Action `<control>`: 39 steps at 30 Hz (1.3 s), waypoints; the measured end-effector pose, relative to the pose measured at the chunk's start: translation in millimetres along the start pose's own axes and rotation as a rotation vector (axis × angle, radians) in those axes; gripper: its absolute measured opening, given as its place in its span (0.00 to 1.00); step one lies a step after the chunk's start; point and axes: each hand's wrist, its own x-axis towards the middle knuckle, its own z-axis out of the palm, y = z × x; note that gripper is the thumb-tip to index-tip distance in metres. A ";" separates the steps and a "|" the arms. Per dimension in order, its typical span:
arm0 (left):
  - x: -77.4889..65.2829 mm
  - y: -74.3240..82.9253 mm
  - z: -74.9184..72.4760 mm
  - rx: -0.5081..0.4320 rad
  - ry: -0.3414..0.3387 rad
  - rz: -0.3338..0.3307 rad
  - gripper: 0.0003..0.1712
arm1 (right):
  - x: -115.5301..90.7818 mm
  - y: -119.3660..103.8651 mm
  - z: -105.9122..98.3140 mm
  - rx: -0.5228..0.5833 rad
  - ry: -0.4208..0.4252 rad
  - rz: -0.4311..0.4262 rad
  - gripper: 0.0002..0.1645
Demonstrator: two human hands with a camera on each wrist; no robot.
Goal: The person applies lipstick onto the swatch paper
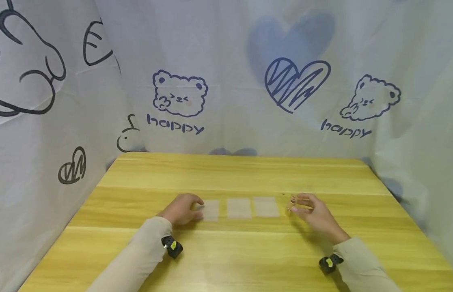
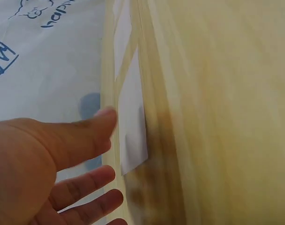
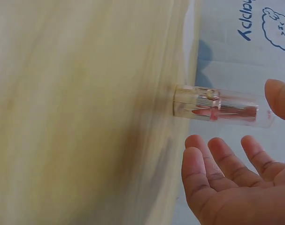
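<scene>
In the head view, three white paper squares lie in a row on the wooden table: a left one, a middle one and a right one. My left hand is at the left paper, thumb and fingers spread apart with nothing between them. Right of the row stands a small clear cylindrical tube with a pinkish-red piece and a shiny ring inside. My right hand is beside it, fingers loosely bent and apart from it in the right wrist view. The thumb overlaps the tube's top end there.
The yellowish wooden table reaches back to a white cloth backdrop printed with bears and hearts. Cloth walls also stand on the left and right. A small black camera sits on each wrist.
</scene>
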 end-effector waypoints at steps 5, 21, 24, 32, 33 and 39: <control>7.2 -0.7 4.9 0.046 -0.011 -0.004 0.18 | 7.3 5.6 2.4 0.022 -0.037 0.030 0.37; 25.4 2.0 12.2 0.166 -0.001 0.024 0.13 | 26.2 15.6 2.1 0.006 -0.077 0.069 0.37; 25.4 1.4 11.8 0.164 -0.002 0.015 0.13 | 28.4 15.3 4.2 -0.001 -0.071 0.063 0.35; 23.2 -0.6 12.9 0.162 0.010 0.028 0.13 | 29.9 15.1 6.2 -0.036 -0.062 0.031 0.23; 23.1 -0.5 12.9 0.162 0.008 0.026 0.13 | 30.3 15.0 6.3 -0.042 -0.055 0.032 0.20; 23.0 0.1 12.7 0.163 -0.001 0.023 0.13 | 30.9 11.9 6.6 -0.058 -0.053 0.022 0.16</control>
